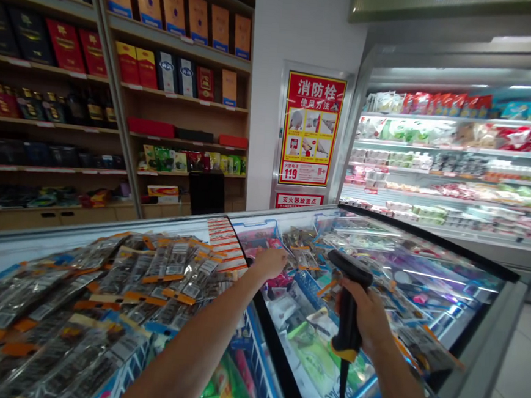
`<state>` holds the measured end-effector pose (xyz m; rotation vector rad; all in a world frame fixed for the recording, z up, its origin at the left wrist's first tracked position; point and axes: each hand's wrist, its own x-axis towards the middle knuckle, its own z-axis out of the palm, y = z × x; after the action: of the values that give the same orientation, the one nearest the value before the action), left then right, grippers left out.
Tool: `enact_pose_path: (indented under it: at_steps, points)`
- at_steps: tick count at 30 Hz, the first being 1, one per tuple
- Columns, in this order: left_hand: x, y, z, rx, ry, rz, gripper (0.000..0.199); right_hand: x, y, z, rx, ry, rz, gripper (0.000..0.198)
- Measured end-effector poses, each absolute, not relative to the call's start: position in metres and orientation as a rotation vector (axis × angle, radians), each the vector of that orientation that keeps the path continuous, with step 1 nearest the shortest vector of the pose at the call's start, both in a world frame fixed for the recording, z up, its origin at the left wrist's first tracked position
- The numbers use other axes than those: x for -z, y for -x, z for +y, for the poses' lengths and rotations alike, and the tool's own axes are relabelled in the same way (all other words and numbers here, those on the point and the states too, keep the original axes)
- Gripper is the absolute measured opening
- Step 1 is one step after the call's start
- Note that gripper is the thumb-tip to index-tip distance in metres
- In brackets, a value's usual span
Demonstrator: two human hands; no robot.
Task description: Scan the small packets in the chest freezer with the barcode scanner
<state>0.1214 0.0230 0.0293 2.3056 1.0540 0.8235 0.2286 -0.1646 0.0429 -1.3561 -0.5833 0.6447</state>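
My right hand (369, 314) grips a black handheld barcode scanner (351, 310) with a yellow-orange base, and its cable hangs down. The scanner is upright above the glass lid (426, 254) of a chest freezer. My left hand (269, 262) reaches forward with its fingers curled, beside the lid's black frame (277, 341). Pink packages (280, 280) lie right next to it; whether the fingers hold one is hidden. Clear packets with orange edges (168, 271) are heaped to the left of my left arm. Orange-and-white price labels (227, 245) line the freezer near that hand.
Green bags (318, 350) lie in blue baskets (303, 278) inside the freezer. Boxed goods fill the wooden shelves (176, 45) behind. A red fire-hydrant sign (314, 129) hangs on the wall, and a lit refrigerated display (457, 159) stands at the right.
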Motion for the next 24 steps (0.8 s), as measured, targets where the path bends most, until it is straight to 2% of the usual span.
enact_pose_path:
  at_steps: [2, 5, 7, 12, 16, 19, 24]
  points:
    - [-0.035, -0.112, 0.023, -0.817, -2.313, 1.243, 0.005, -0.042, -0.227, -0.164, -0.642, 1.357, -0.595, 0.028]
    - [-0.036, -0.112, 0.018, -0.623, -2.390, 1.585, 0.041, -0.040, -0.225, -0.162, -0.662, 1.362, -0.570, 0.030]
    - [-0.033, -0.118, 0.014, -0.480, -2.449, 1.694, 0.053, -0.039, -0.225, -0.162, -0.673, 1.365, -0.549, 0.030]
    - [-0.025, -0.133, 0.006, -0.497, -2.411, 1.648, 0.044, -0.040, -0.224, -0.163, -0.677, 1.353, -0.561, 0.029]
    - [-0.023, -0.138, 0.001, -0.649, -2.277, 1.759, 0.054, -0.039, -0.222, -0.162, -0.702, 1.341, -0.558, 0.027]
    - [-0.022, -0.143, 0.000, -0.651, -2.254, 1.671, 0.059, -0.037, -0.220, -0.161, -0.718, 1.345, -0.573, 0.027]
    - [-0.024, -0.145, 0.014, -0.723, -1.843, 1.390, 0.029, -0.038, -0.220, -0.162, -0.751, 1.261, -0.536, 0.025]
